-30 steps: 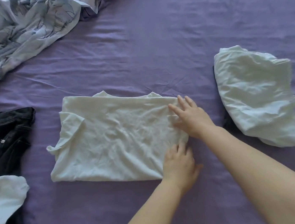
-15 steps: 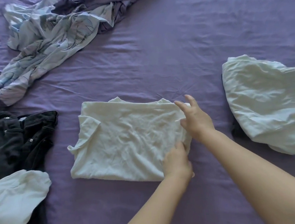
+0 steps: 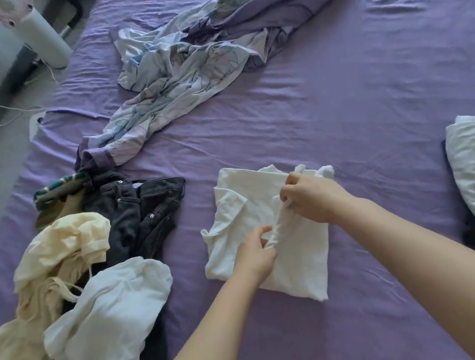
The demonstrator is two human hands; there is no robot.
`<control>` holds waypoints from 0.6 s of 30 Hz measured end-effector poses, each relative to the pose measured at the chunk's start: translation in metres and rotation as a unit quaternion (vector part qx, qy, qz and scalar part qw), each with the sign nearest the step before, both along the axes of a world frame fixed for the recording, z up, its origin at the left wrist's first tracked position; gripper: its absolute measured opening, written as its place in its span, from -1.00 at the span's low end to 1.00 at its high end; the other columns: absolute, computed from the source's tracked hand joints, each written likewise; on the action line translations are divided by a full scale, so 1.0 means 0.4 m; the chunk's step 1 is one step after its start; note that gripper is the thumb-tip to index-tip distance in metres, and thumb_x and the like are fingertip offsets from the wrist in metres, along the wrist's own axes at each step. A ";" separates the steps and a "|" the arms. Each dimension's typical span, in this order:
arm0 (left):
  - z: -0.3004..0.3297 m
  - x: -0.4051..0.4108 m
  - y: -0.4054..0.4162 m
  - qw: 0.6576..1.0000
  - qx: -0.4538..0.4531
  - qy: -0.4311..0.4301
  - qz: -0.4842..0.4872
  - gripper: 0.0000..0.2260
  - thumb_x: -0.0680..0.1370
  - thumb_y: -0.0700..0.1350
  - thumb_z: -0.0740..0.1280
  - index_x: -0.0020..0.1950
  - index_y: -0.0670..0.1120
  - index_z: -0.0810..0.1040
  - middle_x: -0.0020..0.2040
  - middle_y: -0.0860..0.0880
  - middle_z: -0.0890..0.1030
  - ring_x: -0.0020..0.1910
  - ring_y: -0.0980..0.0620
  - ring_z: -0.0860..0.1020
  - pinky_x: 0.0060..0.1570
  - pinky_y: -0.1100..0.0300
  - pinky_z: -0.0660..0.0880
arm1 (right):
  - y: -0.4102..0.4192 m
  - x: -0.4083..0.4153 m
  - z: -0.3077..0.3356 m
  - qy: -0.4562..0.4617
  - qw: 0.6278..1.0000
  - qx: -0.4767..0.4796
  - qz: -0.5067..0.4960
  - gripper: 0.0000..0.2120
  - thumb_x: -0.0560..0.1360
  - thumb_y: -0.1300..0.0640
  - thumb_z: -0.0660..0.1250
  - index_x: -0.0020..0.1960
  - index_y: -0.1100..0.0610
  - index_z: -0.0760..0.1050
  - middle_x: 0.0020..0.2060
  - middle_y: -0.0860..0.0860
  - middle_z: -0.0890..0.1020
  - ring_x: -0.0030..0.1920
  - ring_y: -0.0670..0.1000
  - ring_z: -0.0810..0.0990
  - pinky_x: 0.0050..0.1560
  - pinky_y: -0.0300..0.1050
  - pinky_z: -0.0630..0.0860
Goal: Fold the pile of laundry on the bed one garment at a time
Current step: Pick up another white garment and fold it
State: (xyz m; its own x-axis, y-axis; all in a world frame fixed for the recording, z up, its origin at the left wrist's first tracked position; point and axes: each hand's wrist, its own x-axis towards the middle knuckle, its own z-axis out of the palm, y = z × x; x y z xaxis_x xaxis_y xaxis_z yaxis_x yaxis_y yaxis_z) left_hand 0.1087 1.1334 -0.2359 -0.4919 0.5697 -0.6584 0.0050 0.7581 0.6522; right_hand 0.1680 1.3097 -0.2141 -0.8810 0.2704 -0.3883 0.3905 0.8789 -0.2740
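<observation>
In the middle of the purple bed [image 3: 341,107], the left hand [image 3: 254,255] and right hand [image 3: 310,197] are now pinching and lifting the white T-shirt [image 3: 235,219] edge they were pressing flat, likely starting its next fold.

Both hands, left hand [image 3: 254,252] and right hand [image 3: 311,197], pinch the white shirt [image 3: 235,219] on the purple bed [image 3: 339,92].

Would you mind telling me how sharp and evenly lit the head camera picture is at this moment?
Head view: soft, even daylight, no glare, only faint shadows under the forearms; the white T-shirt and both hands, left and right, look reasonably sharp; the cream garment toward the left edge is slightly smeared; wide-angle bending shows at the bed edges.
</observation>
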 end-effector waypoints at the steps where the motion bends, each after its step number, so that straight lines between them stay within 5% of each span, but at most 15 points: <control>1: -0.001 -0.021 -0.014 1.000 0.003 -0.010 0.005 -0.58 0.49 -0.23 0.26 0.35 0.01 0.42 -0.18 0.07 0.48 -0.16 0.08 0.50 -0.16 0.29 0.42 | -0.012 -0.023 0.005 -0.001 1.000 0.021 0.007 -0.79 0.54 0.13 0.16 0.12 0.06 0.50 0.20 -0.03 0.43 0.08 0.07 0.47 -0.15 -0.11 0.31; 4: -0.004 -0.082 -0.050 1.000 -0.004 0.004 0.031 -0.64 0.52 -0.15 0.26 0.31 0.05 0.45 -0.19 0.10 0.49 -0.12 0.12 0.51 -0.16 0.32 0.45 | -0.050 -0.097 0.025 -0.001 0.997 0.075 0.024 -0.83 0.52 0.07 0.15 0.01 0.08 0.47 0.11 -0.04 0.51 -0.22 0.05 0.34 -0.29 -0.13 0.21; 7: -0.006 -0.147 -0.075 0.998 0.001 0.019 0.062 -0.70 0.51 -0.16 0.25 0.23 0.04 0.52 -0.14 0.08 0.56 0.07 0.03 0.52 -0.09 0.25 0.44 | -0.087 -0.183 0.027 -0.004 0.995 0.098 0.019 -0.90 0.50 0.09 0.12 -0.04 0.10 0.35 0.07 0.09 0.54 -0.27 0.14 0.40 -0.40 -0.15 0.15; 10: -0.017 -0.214 -0.093 0.996 -0.030 0.045 0.070 -0.74 0.51 -0.13 0.25 0.18 0.05 0.54 0.04 0.02 0.62 0.08 -0.01 0.55 0.06 0.11 0.47 | -0.122 -0.271 0.002 -0.002 0.994 0.105 0.013 -0.89 0.46 0.15 0.14 -0.10 0.06 0.18 0.09 0.15 0.56 0.00 0.22 0.55 -0.37 -0.11 0.21; 13: -0.052 -0.264 -0.101 0.994 -0.067 0.064 0.058 -0.73 0.54 -0.11 0.22 0.23 0.03 0.51 0.17 0.00 0.60 0.19 -0.07 0.50 0.20 0.02 0.42 | -0.154 -0.339 -0.048 0.005 0.997 0.073 -0.021 -0.86 0.51 0.20 0.12 0.06 0.09 0.33 0.02 0.10 0.55 0.01 0.16 0.53 -0.33 -0.10 0.29; 18: -0.081 -0.276 -0.088 0.971 -0.147 0.182 -0.041 -0.71 0.53 -0.09 0.15 0.20 0.02 0.53 0.22 -0.04 0.51 0.25 -0.11 0.35 0.18 0.05 0.30 | -0.165 -0.323 -0.146 0.021 0.997 -0.051 -0.059 -0.41 0.51 0.35 0.07 0.50 0.03 0.12 0.49 -0.04 0.21 0.36 0.07 0.36 0.17 0.02 0.45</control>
State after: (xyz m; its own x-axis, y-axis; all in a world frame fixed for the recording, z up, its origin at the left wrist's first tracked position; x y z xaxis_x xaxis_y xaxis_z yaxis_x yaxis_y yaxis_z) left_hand -0.0016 1.0980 -0.2685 -0.6834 0.4306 -0.5895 0.2638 0.8986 0.3506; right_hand 0.0390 1.2436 -0.2727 -0.8621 0.3332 -0.3819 0.4748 0.7944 -0.3787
